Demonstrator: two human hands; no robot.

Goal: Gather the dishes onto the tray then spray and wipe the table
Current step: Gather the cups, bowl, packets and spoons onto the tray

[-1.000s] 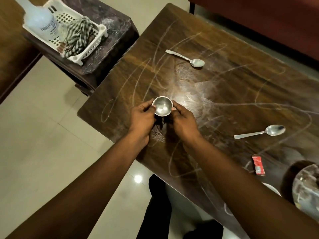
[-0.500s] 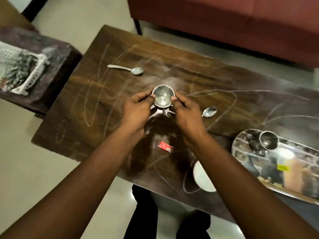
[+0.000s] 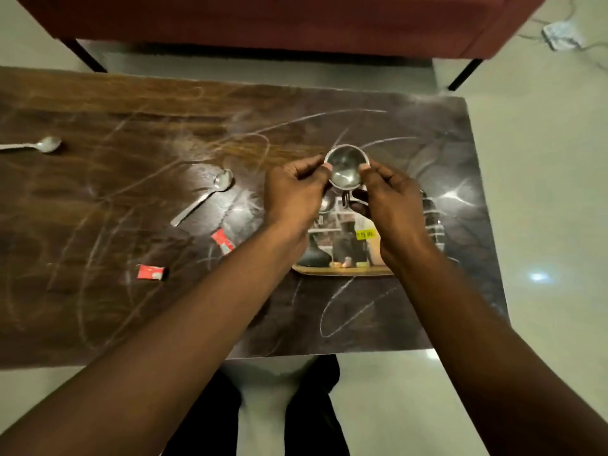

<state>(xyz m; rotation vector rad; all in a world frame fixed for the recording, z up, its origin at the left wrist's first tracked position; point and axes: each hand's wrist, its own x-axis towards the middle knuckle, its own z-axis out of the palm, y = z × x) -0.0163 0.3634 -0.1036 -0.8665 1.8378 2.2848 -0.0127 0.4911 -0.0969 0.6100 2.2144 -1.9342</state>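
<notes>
– Dim in here, isn't it? The light seems to fall from overhead: there's a starry glint on the table (image 3: pixel 378 311) at its right end and a small bright spot on the floor (image 3: pixel 539 245).

– Aye, and the tray (image 3: pixel 342 270) throws back a mirror-like reflection, hard to read. The steel cup (image 3: pixel 346 166) shines inside.

– Both forearms look stretched and huge near the bottom corners. Wide lens.

– The far spoon (image 3: pixel 39 145) is soft, slightly smeared. The whole view is a little grainy.

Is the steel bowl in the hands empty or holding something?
Empty: the steel bowl, pinched by the left hand and right hand, shows only bare shiny metal.
</notes>
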